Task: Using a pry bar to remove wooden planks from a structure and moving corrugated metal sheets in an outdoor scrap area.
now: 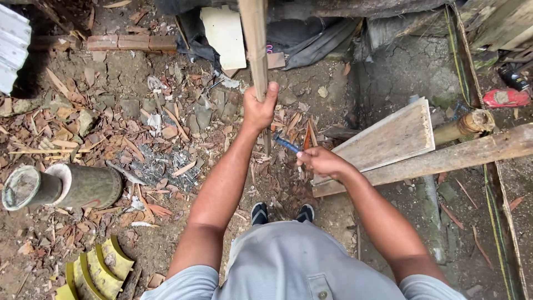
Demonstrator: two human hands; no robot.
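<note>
Nearest to me, my right hand [321, 162] is clamped on a blue-handled blade [290, 145], held low just left of the pale board [391, 139] and the long timber [444, 159]. Farther off, my left hand [259, 109] has its fingers wrapped tight around an upright bamboo strip [255, 44], thumb up along it. Wood chips [166, 133] litter the ground. At near left lies a bamboo tube [61, 186].

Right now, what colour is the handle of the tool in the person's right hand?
Blue: the tool's handle juts from the right hand, clearest in the head view.
</note>
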